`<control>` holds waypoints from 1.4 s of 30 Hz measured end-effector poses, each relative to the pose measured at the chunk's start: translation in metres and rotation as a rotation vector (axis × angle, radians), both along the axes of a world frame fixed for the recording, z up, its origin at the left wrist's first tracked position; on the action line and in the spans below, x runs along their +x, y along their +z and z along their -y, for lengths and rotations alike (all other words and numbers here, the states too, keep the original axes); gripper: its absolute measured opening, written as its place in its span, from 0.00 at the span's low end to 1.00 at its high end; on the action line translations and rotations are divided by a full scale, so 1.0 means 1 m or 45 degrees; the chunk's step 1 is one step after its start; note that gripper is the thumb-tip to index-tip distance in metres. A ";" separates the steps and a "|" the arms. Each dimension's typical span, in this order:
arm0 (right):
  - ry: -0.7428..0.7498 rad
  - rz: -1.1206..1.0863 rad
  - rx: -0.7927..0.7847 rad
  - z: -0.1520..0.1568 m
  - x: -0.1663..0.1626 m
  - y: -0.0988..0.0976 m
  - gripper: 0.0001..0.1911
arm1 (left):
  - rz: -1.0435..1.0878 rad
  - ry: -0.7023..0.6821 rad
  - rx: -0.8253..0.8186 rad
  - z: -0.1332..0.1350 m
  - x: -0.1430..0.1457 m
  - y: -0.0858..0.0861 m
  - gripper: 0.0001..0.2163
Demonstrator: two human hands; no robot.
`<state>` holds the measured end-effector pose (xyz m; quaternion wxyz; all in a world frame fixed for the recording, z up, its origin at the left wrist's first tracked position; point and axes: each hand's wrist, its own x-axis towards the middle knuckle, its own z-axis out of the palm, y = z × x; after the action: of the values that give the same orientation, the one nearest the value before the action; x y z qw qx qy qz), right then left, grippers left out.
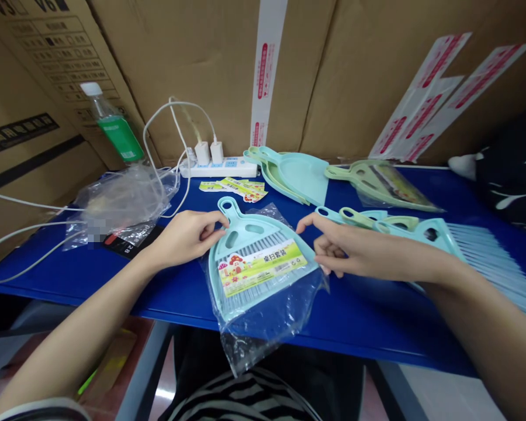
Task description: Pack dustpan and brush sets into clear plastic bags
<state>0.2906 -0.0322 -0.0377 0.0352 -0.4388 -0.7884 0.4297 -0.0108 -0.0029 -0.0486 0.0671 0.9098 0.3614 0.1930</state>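
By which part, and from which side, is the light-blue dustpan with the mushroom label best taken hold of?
Probably the narrow handle of the dustpan, coming from the left, where the left hand is. The handle points away from the person and ends in a ring, which should suit a pinch; loose plastic lies about the wide end.

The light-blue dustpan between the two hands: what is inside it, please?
Inside the dustpan are brush bristles with a printed label across them. Whatever lies under the label is covered and cannot be seen.
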 end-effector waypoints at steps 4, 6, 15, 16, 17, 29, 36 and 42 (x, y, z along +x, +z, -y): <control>0.091 0.043 -0.099 0.002 0.003 0.004 0.14 | -0.036 -0.028 -0.154 0.004 0.000 0.004 0.07; 0.166 0.056 -0.130 0.002 0.004 0.007 0.11 | -0.007 -0.043 -0.170 0.005 0.001 0.005 0.07; 0.180 0.038 0.030 -0.002 0.002 0.010 0.10 | -0.002 -0.139 -0.392 0.009 -0.002 0.013 0.03; 0.182 0.028 0.013 -0.002 0.001 0.010 0.10 | -0.011 -0.158 -0.423 0.009 -0.003 0.014 0.03; 0.185 0.018 0.003 -0.002 0.001 0.010 0.10 | -0.021 -0.175 -0.451 0.009 -0.003 0.015 0.04; 0.205 -0.050 -0.131 0.000 0.003 0.009 0.06 | 0.018 -0.155 -0.537 0.007 0.000 0.013 0.05; 0.197 -0.050 -0.161 -0.001 0.003 0.009 0.07 | 0.077 -0.084 -0.437 0.006 0.004 0.006 0.05; 0.215 -0.060 -0.173 -0.001 0.003 0.008 0.07 | -0.027 -0.122 -0.620 0.009 0.001 0.013 0.02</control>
<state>0.2937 -0.0314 -0.0296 -0.0126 -0.3621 -0.7905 0.4939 -0.0102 -0.0124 -0.0355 0.2898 0.8848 0.3544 0.0874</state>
